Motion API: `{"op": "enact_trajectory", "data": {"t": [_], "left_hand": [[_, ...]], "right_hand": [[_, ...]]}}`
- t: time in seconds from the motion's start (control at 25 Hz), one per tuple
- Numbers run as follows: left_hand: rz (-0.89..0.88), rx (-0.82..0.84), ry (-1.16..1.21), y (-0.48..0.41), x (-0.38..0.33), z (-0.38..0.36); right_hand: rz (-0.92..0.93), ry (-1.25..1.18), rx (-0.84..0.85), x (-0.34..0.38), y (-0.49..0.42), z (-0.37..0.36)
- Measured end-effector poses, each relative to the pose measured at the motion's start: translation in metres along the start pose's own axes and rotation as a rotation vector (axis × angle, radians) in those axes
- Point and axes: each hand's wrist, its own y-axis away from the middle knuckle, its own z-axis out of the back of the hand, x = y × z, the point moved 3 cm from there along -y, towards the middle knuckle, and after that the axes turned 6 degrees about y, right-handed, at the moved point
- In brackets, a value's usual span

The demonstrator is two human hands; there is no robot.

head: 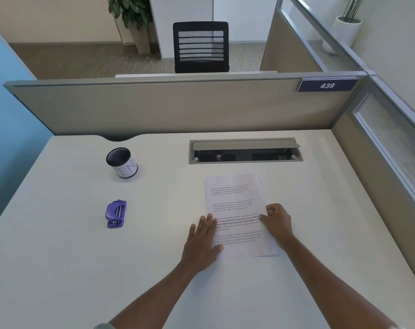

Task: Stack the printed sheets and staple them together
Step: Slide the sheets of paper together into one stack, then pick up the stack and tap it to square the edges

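Sheets (236,210) lying squared; your left hand (202,243) is flattening one edge, fingers spread, right hand (277,222) curling fingertips against the other, aligning; stapler (115,213) waiting at nine o'clock.

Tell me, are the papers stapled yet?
Not yet. The sheets look stacked in one pile on the desk. The left hand and right hand are squaring its edges. The stapler sits untouched, so stapling is left.

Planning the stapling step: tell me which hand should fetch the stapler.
Left, probably. The small purple stapler lies left of the printed white sheets, nearer the left hand; the right hand can pin them.
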Motion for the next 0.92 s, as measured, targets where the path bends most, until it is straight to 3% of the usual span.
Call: {"op": "enact_trajectory", "data": {"t": [0.2,0.4,0.56,0.72,0.92], "left_hand": [[0.094,-0.052,0.284,-0.009,-0.002,0.008],[0.35,-0.234,0.944,-0.02,0.008,0.049],[0.448,-0.154,1.313,-0.023,0.021,0.072],[0.399,-0.112,1.452,-0.022,0.012,0.093],[0.288,-0.196,1.564,-0.022,-0.006,0.12]], "right_hand": [[0.019,-0.09,0.074,0.004,0.001,0.004],[0.019,-0.29,0.144,0.016,0.009,0.01],[0.072,-0.411,0.244,0.03,0.018,0.013],[0.136,-0.388,0.297,0.042,0.023,0.012],[0.225,-0.388,0.3,0.059,0.027,0.016]]}}
